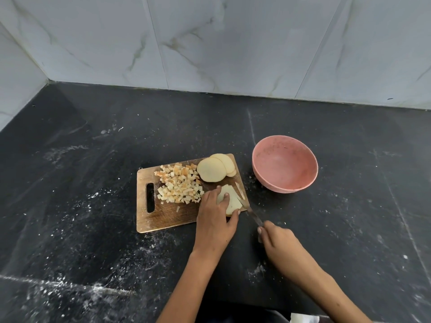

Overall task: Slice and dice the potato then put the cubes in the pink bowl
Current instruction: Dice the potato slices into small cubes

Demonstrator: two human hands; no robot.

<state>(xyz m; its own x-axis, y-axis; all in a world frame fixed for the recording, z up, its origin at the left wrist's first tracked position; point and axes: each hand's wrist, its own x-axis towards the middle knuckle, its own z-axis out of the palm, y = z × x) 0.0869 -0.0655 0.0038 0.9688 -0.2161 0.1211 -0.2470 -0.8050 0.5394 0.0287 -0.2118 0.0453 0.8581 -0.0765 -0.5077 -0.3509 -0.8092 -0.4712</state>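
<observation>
Cannot see handle of knife, buried in right hand; cannot resolve blurred blade. Lose part of potato slice under left hand. Cannot identify white scrap, cropped at bottom of view.

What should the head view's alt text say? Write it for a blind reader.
A left hand presses potato slices flat on a wooden cutting board while the right hand grips a knife cutting into them. Diced cubes and uncut round slices lie further back on the board; the pink bowl stands empty to its right on a dark countertop.
</observation>
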